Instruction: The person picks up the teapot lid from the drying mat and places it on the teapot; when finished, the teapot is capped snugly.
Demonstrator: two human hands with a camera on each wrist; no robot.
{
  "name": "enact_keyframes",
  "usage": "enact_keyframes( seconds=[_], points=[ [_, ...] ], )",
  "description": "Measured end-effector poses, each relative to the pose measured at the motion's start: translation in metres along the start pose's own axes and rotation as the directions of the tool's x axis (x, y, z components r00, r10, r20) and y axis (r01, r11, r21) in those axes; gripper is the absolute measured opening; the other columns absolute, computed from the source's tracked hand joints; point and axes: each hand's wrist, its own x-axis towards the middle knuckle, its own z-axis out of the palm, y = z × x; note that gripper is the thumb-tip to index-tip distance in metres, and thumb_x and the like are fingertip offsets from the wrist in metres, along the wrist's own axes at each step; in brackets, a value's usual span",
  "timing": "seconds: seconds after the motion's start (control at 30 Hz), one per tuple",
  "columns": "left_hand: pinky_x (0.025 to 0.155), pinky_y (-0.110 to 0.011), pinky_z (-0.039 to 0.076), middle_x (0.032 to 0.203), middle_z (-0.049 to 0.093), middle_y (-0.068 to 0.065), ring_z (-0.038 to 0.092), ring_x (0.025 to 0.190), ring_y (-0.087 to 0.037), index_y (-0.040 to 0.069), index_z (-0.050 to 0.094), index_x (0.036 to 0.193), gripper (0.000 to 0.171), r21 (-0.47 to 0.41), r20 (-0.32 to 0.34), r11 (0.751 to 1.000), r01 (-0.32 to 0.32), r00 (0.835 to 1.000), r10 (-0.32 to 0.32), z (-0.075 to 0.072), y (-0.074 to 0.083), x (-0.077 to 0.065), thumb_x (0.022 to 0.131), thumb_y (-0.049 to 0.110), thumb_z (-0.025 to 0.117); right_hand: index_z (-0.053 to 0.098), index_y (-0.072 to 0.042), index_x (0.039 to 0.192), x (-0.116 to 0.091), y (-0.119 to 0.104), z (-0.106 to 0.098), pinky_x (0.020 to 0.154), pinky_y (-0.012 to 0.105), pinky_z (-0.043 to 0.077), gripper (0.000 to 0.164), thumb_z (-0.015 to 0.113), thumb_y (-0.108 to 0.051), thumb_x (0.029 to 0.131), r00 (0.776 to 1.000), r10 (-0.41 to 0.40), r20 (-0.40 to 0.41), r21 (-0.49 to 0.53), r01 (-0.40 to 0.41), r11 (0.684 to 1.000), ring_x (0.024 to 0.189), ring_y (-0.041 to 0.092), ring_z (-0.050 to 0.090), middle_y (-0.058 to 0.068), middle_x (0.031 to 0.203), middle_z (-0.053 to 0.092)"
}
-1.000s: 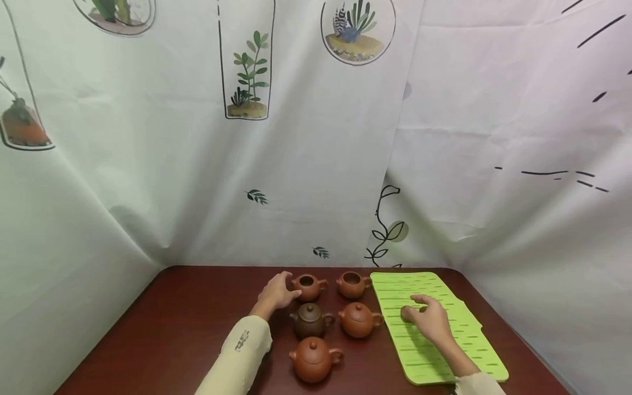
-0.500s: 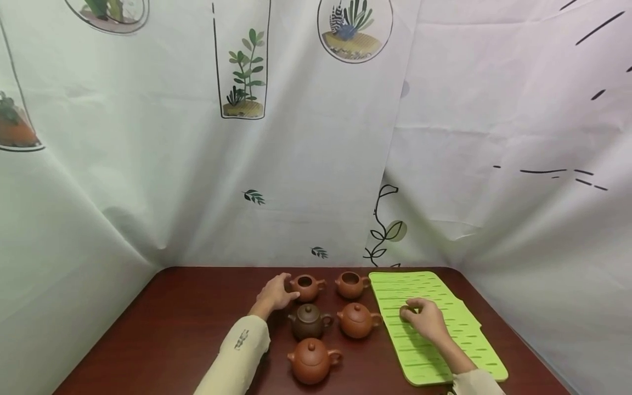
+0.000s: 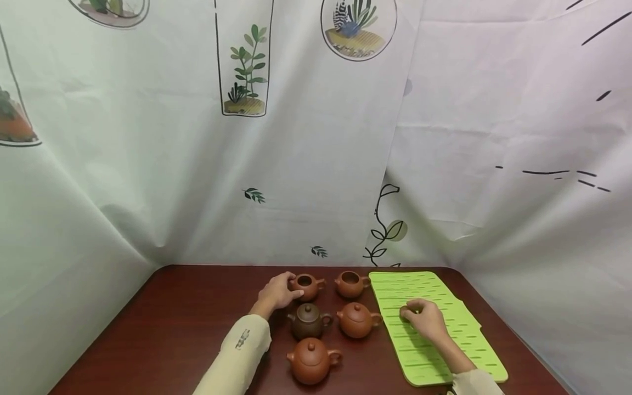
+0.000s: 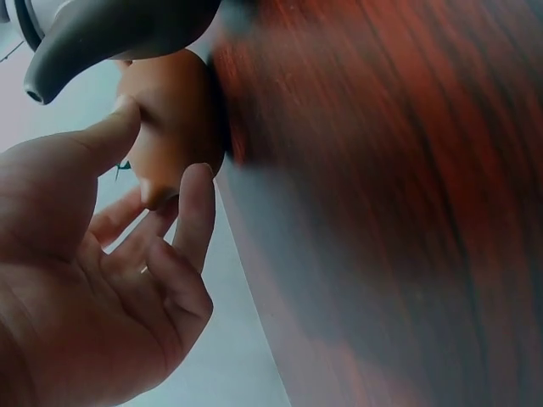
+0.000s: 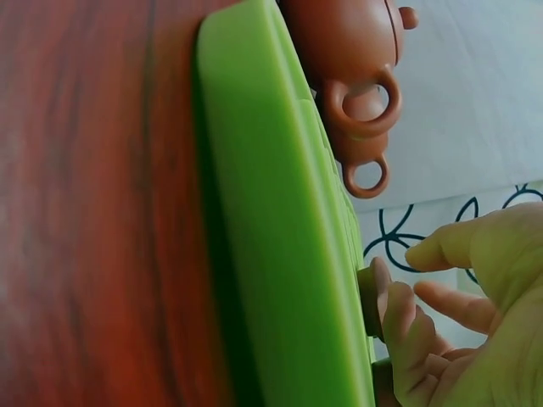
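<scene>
At the back of the table my left hand (image 3: pixel 277 292) holds a lidless red-brown teapot (image 3: pixel 307 286) by its spout side. In the left wrist view the thumb presses its body (image 4: pixel 176 110) while the fingers curl around the spout (image 4: pixel 155 193). Over the green mat (image 3: pixel 444 340) my right hand (image 3: pixel 428 320) has its fingers curled at a small brown teapot lid (image 5: pixel 371 301). A second dark piece (image 5: pixel 384 381) shows under these fingers in the right wrist view. The hand hides much of both.
A second lidless teapot (image 3: pixel 350 285) stands right of the held one. Nearer are a dark brown lidded teapot (image 3: pixel 308 322) and two red-brown lidded teapots (image 3: pixel 356 321). A printed white cloth (image 3: pixel 316 153) hangs behind the dark red table (image 3: pixel 187 329).
My left hand has moved slightly right and closed in on the lidless teapot. The right hand's fingers have drawn together at the lid. The teapots stand as before.
</scene>
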Motion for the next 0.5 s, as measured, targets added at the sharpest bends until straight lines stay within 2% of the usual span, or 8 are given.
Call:
enact_keyframes(
  seconds=[0.23,0.5],
  points=[
    [0.081,-0.054,0.048,0.121,0.065,-0.009,0.062,0.105,-0.033,0.016,0.061,0.132,0.05,0.01,-0.016,1.0,0.029,0.999,-0.029,0.0004,0.0011,0.0001,0.088,0.035,0.076,0.072,0.004,0.102,-0.0007,-0.0018,0.0017,0.066,0.035,0.049,0.017,0.069,-0.007,0.09,1.0,0.005,0.0,-0.006,-0.005,1.0,0.086,0.025,0.062,0.014,0.1,0.07],
    [0.084,-0.056,0.047,0.124,0.063,-0.011,0.061,0.107,-0.036,0.016,0.058,0.134,0.05,0.04,-0.012,0.998,0.041,0.999,-0.04,0.003,0.0056,-0.0008,0.09,0.035,0.074,0.072,0.004,0.102,0.0001,0.0007,0.0022,0.063,0.036,0.05,0.019,0.07,-0.009,0.089,1.0,0.019,-0.012,-0.058,-0.019,0.998,0.085,0.029,0.063,0.016,0.097,0.069]
  ],
)
